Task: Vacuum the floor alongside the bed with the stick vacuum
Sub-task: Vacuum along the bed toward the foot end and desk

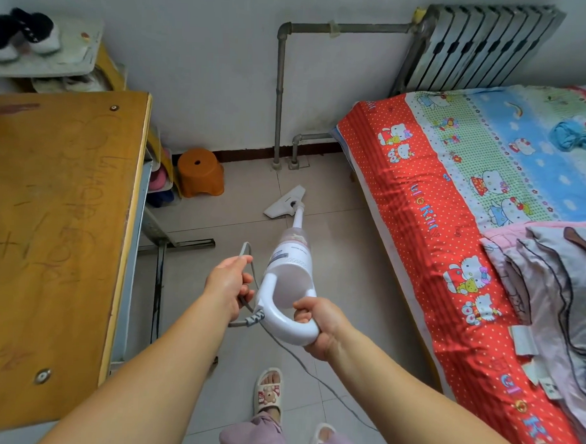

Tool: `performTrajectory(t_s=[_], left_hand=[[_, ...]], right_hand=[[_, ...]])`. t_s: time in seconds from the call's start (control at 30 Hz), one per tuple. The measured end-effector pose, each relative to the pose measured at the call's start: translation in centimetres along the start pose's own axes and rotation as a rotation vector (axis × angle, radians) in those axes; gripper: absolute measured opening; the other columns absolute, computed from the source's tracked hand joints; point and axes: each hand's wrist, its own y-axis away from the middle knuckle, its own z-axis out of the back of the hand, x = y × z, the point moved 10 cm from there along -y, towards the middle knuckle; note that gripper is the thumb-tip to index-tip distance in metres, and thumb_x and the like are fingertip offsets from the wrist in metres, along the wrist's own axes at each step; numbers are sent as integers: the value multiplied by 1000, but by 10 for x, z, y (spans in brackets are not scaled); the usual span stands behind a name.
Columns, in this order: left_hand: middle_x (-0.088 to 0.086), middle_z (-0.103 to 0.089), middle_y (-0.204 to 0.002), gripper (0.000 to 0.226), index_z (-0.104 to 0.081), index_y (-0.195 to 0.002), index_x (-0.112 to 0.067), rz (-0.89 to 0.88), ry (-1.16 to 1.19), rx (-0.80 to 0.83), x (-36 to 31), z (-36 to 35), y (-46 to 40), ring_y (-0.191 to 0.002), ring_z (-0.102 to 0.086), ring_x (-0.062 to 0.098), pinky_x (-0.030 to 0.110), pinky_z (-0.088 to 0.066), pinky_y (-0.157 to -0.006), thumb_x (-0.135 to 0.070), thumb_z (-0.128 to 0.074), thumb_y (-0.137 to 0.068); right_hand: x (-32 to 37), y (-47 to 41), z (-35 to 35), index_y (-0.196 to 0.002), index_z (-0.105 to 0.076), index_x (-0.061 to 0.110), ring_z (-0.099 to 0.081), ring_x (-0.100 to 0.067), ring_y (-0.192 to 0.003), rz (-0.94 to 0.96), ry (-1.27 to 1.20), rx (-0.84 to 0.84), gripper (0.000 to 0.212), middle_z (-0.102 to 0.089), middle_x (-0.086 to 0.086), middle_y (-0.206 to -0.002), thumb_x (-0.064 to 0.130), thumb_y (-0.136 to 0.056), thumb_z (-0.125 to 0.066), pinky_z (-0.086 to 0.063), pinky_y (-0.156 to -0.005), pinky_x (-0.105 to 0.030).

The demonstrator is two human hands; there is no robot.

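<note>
Right hand (321,322): fingers curled tight round the loop handle of the stick vacuum (291,271), thumb on top. Left hand (229,282): fingers pinch the grey power cord (247,253) just beside the handle. Vacuum head (285,203) lies flat on the floor (343,256), between bed (434,226) and desk (59,230), near the orange stool (200,172).

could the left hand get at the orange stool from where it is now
Probably not. The left hand is gripping the cord beside the vacuum, and the stool sits far ahead by the wall, low on the floor. Nothing blocks it; the person would need to step forward.
</note>
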Motion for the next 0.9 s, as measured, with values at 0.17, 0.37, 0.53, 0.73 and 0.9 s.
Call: performTrajectory(t_s=[0.17,0.37,0.53,0.73,0.9], left_hand=[[0,-37,-60,18,-59,-102,-20,-6,-20,14,11,-17,15,-26,-22,5,18,-33,-44,-17,-41,-98],[0,-38,-60,17,-59,-101,-20,-14,-75,76,32,-62,50,-27,-23,5,19,-34,-44,-19,-42,-98],[0,-38,-59,17,-58,-99,-20,-16,-89,131,55,-97,82,-26,-22,5,17,-34,-44,-19,-41,-98],[0,-38,-59,16,-57,-100,-19,-27,-118,154,81,-123,106,-27,-23,5,16,-34,-42,-20,-42,-98],[0,-38,-60,16,-58,-102,-17,-18,-156,150,109,-139,126,-26,-24,4,16,-35,-41,-21,-42,-98]], right_hand=[[-6,15,27,-73,-39,9,-29,-5,-21,13,-50,-29,22,-29,3,-32,-4,-91,-40,-29,-30,-7],[-21,42,86,-73,-40,8,-29,-5,-21,0,-79,-41,20,-31,3,-34,-4,-89,-42,-29,-30,-8],[-23,68,144,-73,-40,7,-30,-5,-22,4,-78,-59,20,-31,2,-35,-3,-89,-42,-31,-31,-8],[-30,95,192,-63,-34,11,-31,-6,-22,-67,-240,62,30,-30,2,-35,0,-90,-40,-31,-28,-10],[-23,112,211,-60,-37,11,-34,-6,-21,-82,-482,206,25,-32,3,-35,-8,-64,-53,-33,-26,-10]])
